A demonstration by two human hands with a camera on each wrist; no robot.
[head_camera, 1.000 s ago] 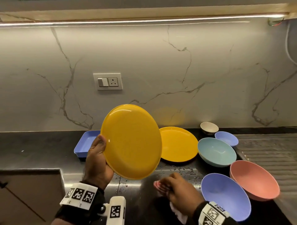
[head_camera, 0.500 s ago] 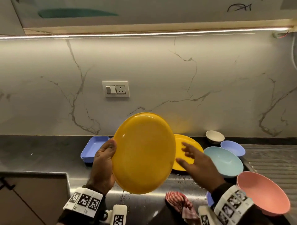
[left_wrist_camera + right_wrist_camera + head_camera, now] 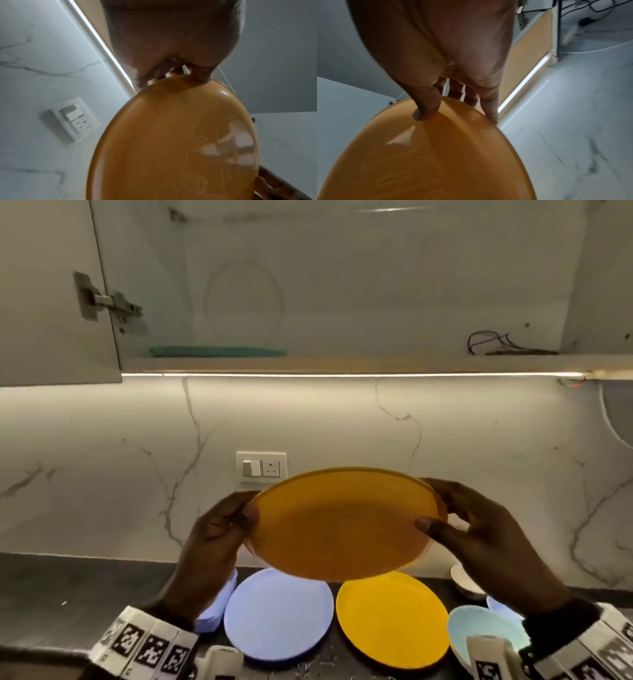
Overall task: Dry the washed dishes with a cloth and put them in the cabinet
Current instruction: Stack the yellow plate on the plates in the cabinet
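Note:
I hold a yellow plate (image 3: 342, 525) nearly flat in the air in front of the marble wall, below the open cabinet (image 3: 308, 364). My left hand (image 3: 222, 529) grips its left rim, thumb on top (image 3: 200, 75). My right hand (image 3: 462, 525) grips the right rim, thumb on the plate's face (image 3: 426, 108) and fingers behind. The same plate fills the left wrist view (image 3: 171, 148) and the right wrist view (image 3: 428, 162). A teal dish (image 3: 219, 351) lies on the cabinet shelf. The cloth is out of view.
On the dark counter below lie a lilac plate (image 3: 277, 614), a second yellow plate (image 3: 394, 618), a pale blue bowl (image 3: 479, 635) and a small white bowl (image 3: 466, 580). The cabinet door (image 3: 51, 302) stands open at the left. Loose wires (image 3: 496, 344) lie on the shelf's right.
My right hand left the checked cloth on the counter and took the plate's right rim. Both hands raised the plate and tipped it nearly flat. My view swung up to the open cabinet.

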